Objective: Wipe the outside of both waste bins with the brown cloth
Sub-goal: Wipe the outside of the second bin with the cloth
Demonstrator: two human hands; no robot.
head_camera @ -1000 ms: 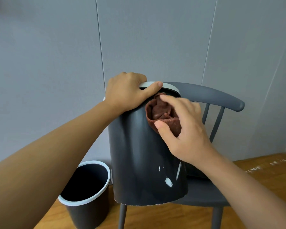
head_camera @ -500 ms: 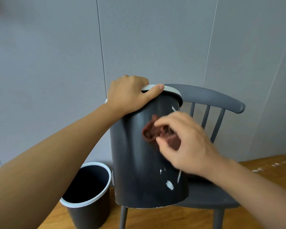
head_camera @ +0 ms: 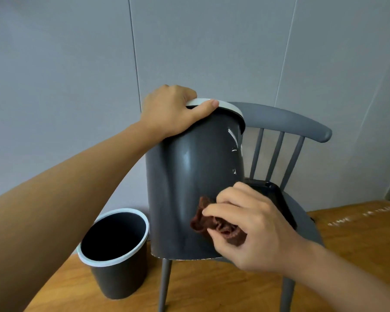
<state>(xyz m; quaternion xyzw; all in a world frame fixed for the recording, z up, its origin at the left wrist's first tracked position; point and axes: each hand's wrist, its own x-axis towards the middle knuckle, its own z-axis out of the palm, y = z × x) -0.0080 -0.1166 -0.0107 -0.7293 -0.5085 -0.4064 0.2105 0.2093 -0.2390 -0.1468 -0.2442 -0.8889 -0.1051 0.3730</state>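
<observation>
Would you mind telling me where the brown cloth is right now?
In the head view, the brown cloth is bunched in the right hand, pressed against the lower right side of the bin on the chair.

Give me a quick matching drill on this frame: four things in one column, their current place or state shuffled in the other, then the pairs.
Things:
1. brown cloth
2. bin on the chair
3. bin on the floor
4. black tray

States:
A. upright, untouched, left of the chair
B. on the seat behind the right hand
C. bunched, pressed low on a bin's side
D. rim gripped by the left hand

Pairs: 1-C, 2-D, 3-A, 4-B
</observation>
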